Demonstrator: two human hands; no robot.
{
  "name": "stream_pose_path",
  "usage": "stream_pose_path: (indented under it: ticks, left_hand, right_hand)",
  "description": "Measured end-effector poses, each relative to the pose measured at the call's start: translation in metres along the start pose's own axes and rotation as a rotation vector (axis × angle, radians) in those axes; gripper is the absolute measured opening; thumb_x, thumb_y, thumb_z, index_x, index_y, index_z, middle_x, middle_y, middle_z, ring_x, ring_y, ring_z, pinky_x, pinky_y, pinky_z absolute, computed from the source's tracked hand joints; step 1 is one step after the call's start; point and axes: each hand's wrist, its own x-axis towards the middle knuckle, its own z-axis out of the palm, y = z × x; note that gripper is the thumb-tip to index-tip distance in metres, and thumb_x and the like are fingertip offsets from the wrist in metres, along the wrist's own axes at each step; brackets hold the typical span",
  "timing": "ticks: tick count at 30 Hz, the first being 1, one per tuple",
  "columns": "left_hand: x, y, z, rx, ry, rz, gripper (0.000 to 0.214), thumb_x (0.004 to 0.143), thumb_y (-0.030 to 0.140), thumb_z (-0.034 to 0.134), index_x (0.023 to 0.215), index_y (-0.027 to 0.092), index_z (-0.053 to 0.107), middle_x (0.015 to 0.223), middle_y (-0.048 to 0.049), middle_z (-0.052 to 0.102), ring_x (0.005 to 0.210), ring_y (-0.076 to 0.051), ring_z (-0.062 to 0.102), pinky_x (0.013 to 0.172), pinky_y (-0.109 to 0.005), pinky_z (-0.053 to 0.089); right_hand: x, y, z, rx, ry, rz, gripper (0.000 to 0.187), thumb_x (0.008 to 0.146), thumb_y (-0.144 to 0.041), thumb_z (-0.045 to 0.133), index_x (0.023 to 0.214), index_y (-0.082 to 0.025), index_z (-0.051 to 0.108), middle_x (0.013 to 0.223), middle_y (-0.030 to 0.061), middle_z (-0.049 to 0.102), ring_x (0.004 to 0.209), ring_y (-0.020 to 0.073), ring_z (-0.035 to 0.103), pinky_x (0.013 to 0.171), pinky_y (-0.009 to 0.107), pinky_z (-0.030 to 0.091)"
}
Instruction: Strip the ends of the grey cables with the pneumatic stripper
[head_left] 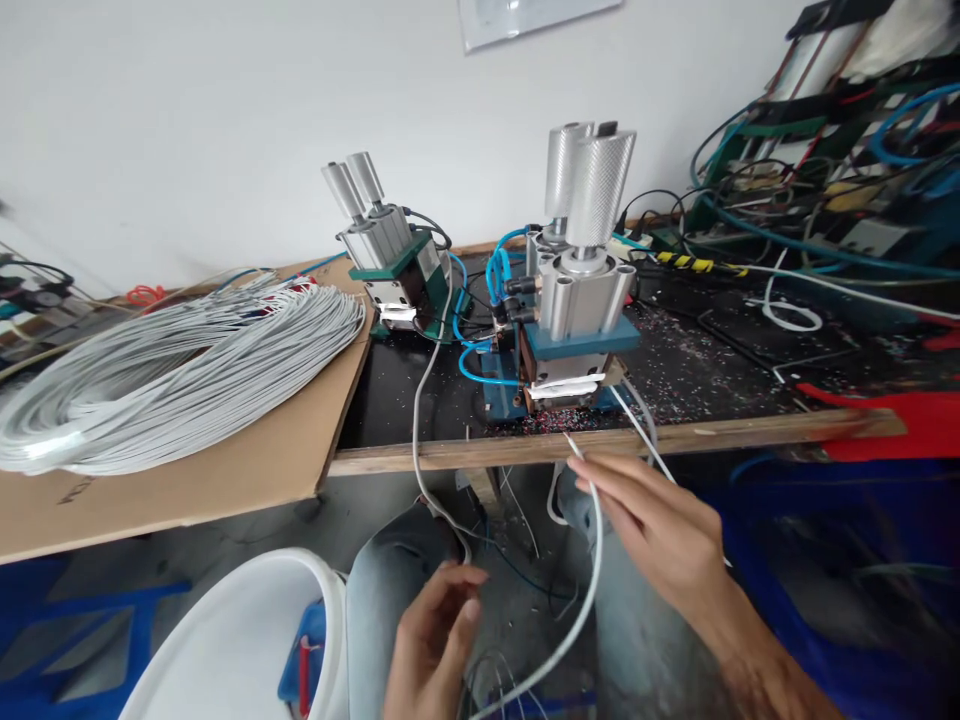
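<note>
My right hand pinches a white cable close to its end. The cable's tip points up toward the front of a pneumatic wire-stripping machine, just short of the table edge. From my fingers the cable bends down and runs off the lower edge of the view. My left hand hovers over my lap with fingers half curled and thumb apart, nothing between them. White strips lie across the machine's front slot, and coloured scraps are scattered beneath it.
A large coil of grey-white cable lies on cardboard to the left. Behind stands a second, similar machine. A white bucket is at lower left. Blue air hoses and a red cloth-like item are also around the table.
</note>
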Motion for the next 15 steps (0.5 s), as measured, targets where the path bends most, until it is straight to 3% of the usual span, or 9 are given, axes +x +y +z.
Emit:
stream_pose_path:
  ticks: [2, 4, 7, 11, 15]
  left_hand:
    - [0.008, -0.018, -0.022, 0.225, 0.088, 0.07, 0.034, 0.08, 0.064, 0.07, 0.09, 0.033, 0.08, 0.085, 0.0017, 0.077, 0.083, -0.026, 0.07, 0.075, -0.033, 0.056]
    - [0.02, -0.036, -0.044, 0.472, 0.076, 0.123, 0.03, 0.089, 0.06, 0.06, 0.092, 0.036, 0.078, 0.068, 0.0054, 0.073, 0.072, -0.025, 0.071, 0.068, -0.033, 0.057]
    - [0.041, -0.06, -0.069, 0.611, 0.091, 0.169, 0.021, 0.089, 0.051, 0.063, 0.086, 0.035, 0.076, 0.068, 0.0063, 0.075, 0.06, -0.025, 0.07, 0.058, -0.033, 0.054]
    - [0.066, -0.088, -0.078, 0.782, 0.131, 0.27, 0.011, 0.088, 0.036, 0.064, 0.084, 0.031, 0.073, 0.08, 0.002, 0.077, 0.074, -0.028, 0.075, 0.07, -0.037, 0.056]
    - [0.082, -0.115, -0.071, 0.97, 0.171, 0.345, 0.018, 0.095, 0.029, 0.055, 0.089, 0.027, 0.072, 0.09, -0.0048, 0.079, 0.091, -0.033, 0.076, 0.078, -0.041, 0.057]
  right_hand:
    - [0.012, 0.014, 0.007, -0.036, 0.031, -0.024, 0.062, 0.094, -0.002, 0.057, 0.147, -0.034, 0.055, 0.127, 0.0034, 0.077, 0.112, 0.0192, 0.077, 0.105, 0.031, 0.062]
    - [0.02, 0.02, 0.013, -0.081, 0.04, -0.041, 0.061, 0.095, -0.005, 0.058, 0.148, -0.034, 0.053, 0.128, 0.0046, 0.077, 0.115, 0.0212, 0.075, 0.106, 0.036, 0.063]
    - [0.027, 0.022, 0.019, -0.137, 0.057, -0.064, 0.059, 0.097, -0.006, 0.056, 0.15, -0.033, 0.051, 0.129, 0.0072, 0.076, 0.116, 0.0217, 0.075, 0.103, 0.038, 0.063]
    - [0.034, 0.018, 0.023, -0.213, 0.078, -0.109, 0.056, 0.097, -0.002, 0.055, 0.148, -0.026, 0.054, 0.124, 0.0108, 0.078, 0.113, 0.0206, 0.076, 0.094, 0.034, 0.064]
    - [0.042, 0.016, 0.026, -0.252, 0.087, -0.092, 0.053, 0.097, -0.002, 0.055, 0.146, -0.022, 0.056, 0.124, 0.0118, 0.078, 0.11, 0.0219, 0.077, 0.088, 0.034, 0.066]
